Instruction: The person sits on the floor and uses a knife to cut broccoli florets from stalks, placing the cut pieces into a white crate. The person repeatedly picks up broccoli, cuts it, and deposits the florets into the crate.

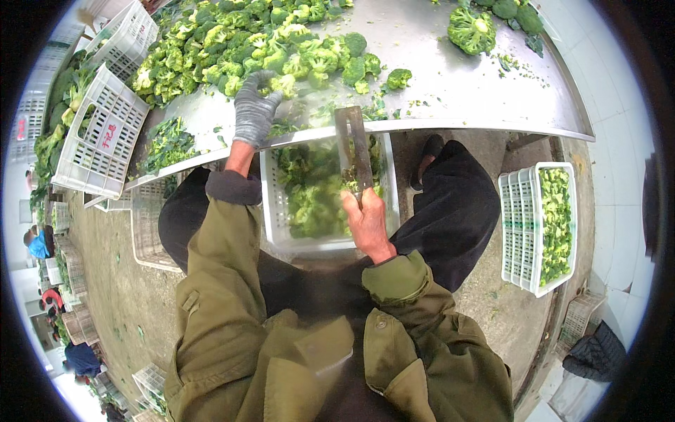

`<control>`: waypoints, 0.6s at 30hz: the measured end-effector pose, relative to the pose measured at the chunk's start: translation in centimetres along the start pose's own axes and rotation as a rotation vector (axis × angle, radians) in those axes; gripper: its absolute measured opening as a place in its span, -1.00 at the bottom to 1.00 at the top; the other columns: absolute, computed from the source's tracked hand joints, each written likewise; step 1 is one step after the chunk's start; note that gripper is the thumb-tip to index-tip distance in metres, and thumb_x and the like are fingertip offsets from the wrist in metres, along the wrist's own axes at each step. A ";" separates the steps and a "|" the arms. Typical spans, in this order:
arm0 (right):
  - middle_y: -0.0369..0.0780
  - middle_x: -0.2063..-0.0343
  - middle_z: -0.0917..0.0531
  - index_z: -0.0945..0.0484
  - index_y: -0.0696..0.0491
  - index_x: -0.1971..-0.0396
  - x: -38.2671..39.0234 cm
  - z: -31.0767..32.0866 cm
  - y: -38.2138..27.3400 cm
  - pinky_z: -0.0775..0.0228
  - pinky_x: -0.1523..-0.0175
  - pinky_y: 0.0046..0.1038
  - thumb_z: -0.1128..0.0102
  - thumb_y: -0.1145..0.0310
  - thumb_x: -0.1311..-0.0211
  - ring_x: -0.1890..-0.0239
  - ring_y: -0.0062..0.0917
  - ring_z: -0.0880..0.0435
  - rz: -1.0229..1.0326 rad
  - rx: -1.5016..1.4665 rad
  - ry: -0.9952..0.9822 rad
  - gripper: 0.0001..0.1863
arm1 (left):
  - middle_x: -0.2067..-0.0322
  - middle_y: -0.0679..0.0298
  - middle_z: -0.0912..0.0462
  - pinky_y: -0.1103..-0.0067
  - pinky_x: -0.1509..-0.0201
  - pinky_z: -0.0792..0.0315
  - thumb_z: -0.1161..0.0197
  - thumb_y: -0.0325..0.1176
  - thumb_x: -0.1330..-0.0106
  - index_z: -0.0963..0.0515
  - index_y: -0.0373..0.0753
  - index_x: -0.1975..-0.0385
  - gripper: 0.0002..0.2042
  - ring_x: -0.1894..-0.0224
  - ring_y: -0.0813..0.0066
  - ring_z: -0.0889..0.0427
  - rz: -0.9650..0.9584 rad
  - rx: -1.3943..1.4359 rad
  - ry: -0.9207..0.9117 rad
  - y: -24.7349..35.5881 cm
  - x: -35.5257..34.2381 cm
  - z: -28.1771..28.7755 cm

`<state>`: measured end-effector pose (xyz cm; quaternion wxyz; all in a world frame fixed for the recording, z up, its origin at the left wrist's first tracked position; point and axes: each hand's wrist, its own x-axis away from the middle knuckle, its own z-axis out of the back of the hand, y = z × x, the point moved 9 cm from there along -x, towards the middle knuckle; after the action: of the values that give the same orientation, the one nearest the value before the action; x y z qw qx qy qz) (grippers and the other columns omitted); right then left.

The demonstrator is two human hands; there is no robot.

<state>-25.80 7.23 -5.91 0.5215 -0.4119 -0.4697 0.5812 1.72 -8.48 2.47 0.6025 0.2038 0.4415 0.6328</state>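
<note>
My left hand, in a grey knit glove, is at the table's near edge with its fingers curled around a pale green broccoli floret. My bare right hand grips a knife with a broad, squared dark blade, which points away from me toward the table edge. Green bits cling to the blade near my fingers. Below the knife, between my knees, stands a white plastic crate holding broccoli florets, partly blurred. The knife's handle is hidden in my fist.
A large heap of florets covers the left of the metal table. One big broccoli head lies at the far right. A white crate of florets stands on the floor at right. Another white crate leans at left, beside leaf scraps.
</note>
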 end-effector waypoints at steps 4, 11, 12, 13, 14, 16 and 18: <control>-0.18 0.64 -0.52 -0.46 0.18 0.46 -0.8 1.2 -2.1 -0.24 0.46 -0.32 -0.20 0.36 -0.35 0.59 -0.45 -0.44 -0.034 -0.014 -0.027 -0.76 | -0.03 0.12 -0.62 0.46 0.07 -0.70 -0.18 -0.68 -0.29 -0.47 -0.34 -0.13 -0.61 0.10 0.36 -0.70 0.161 0.647 -0.003 -1.0 2.5 -1.6; -0.07 0.65 -0.51 -0.48 0.22 0.37 -2.0 0.9 -8.3 -0.26 0.47 -0.19 -0.23 0.38 -0.34 0.61 -0.17 -0.51 0.185 0.086 -0.010 -0.79 | -0.08 0.19 -0.57 0.47 -0.11 -0.62 -0.20 -0.64 -0.28 -0.44 -0.30 -0.18 -0.56 -0.03 0.40 -0.63 0.190 0.741 -0.085 1.5 7.4 -2.1; -0.06 0.65 -0.52 -0.47 0.23 0.37 -2.2 0.8 -9.2 -0.26 0.47 -0.18 -0.23 0.37 -0.35 0.60 -0.15 -0.52 0.223 0.118 -0.006 -0.78 | -0.08 0.22 -0.57 0.49 -0.12 -0.60 -0.21 -0.63 -0.27 -0.44 -0.30 -0.19 -0.55 -0.04 0.43 -0.61 0.150 0.725 -0.090 2.2 7.7 -2.1; -0.05 0.64 -0.52 -0.47 0.24 0.37 -2.3 0.9 -9.7 -0.27 0.47 -0.18 -0.23 0.37 -0.35 0.59 -0.13 -0.54 0.227 0.163 -0.007 -0.77 | -0.09 0.24 -0.57 0.51 -0.13 -0.57 -0.23 -0.63 -0.26 -0.45 -0.29 -0.20 -0.53 -0.04 0.47 -0.59 0.168 0.687 -0.087 2.3 8.1 -2.3; -0.04 0.63 -0.53 -0.46 0.26 0.36 -2.3 1.1 -10.6 -0.31 0.45 -0.16 -0.23 0.36 -0.36 0.57 -0.11 -0.56 0.283 0.218 0.006 -0.75 | -0.10 0.28 -0.56 0.57 -0.13 -0.52 -0.26 -0.61 -0.25 -0.44 -0.29 -0.22 -0.51 -0.07 0.53 -0.55 0.131 0.699 -0.108 3.0 8.6 -2.4; -0.03 0.62 -0.54 -0.46 0.25 0.35 -2.1 1.8 -11.9 -0.32 0.44 -0.16 -0.23 0.36 -0.36 0.57 -0.10 -0.56 0.335 0.206 0.066 -0.75 | -0.11 0.29 -0.55 0.59 -0.14 -0.50 -0.27 -0.61 -0.24 -0.43 -0.30 -0.24 -0.49 -0.06 0.54 -0.55 0.131 0.693 -0.114 3.6 8.9 -2.5; 0.00 0.57 -0.56 -0.45 0.23 0.33 -1.8 2.2 -12.8 -0.38 0.38 -0.13 -0.21 0.35 -0.37 0.52 -0.07 -0.58 0.396 0.241 0.118 -0.76 | -0.13 0.29 -0.54 0.61 -0.18 -0.47 -0.27 -0.62 -0.24 -0.42 -0.30 -0.25 -0.47 -0.06 0.57 -0.54 0.115 0.691 -0.100 4.2 9.0 -2.5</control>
<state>-24.88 5.39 7.01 0.4692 -0.4641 -0.2754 0.6990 -4.40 -0.28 2.07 0.4823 0.4508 0.5872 0.4684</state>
